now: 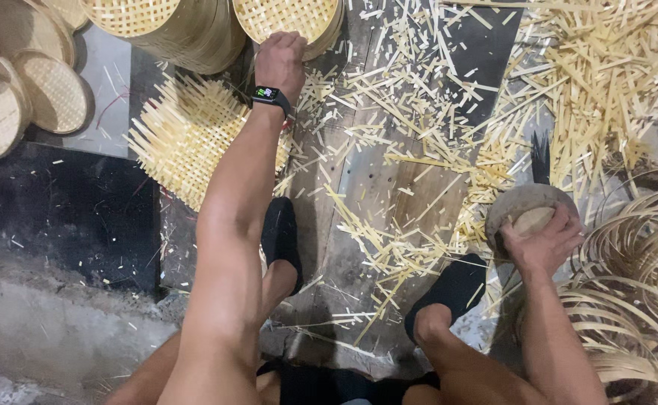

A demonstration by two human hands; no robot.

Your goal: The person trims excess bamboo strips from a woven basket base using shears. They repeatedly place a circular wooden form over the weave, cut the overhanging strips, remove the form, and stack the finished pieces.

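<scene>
Reaching forward, our left hand [280, 61] clamps the edge of a round woven tray [288, 16]; our right hand [543, 240] grips a wooden block [528, 210] tightly.

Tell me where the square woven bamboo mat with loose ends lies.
In the head view, the woven mat lies flat on the floor, upper left of centre, partly under the left forearm, below the stacked round baskets.

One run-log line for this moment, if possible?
left hand: grips woven bamboo tray | right hand: holds round block | floor: bamboo strips
</scene>
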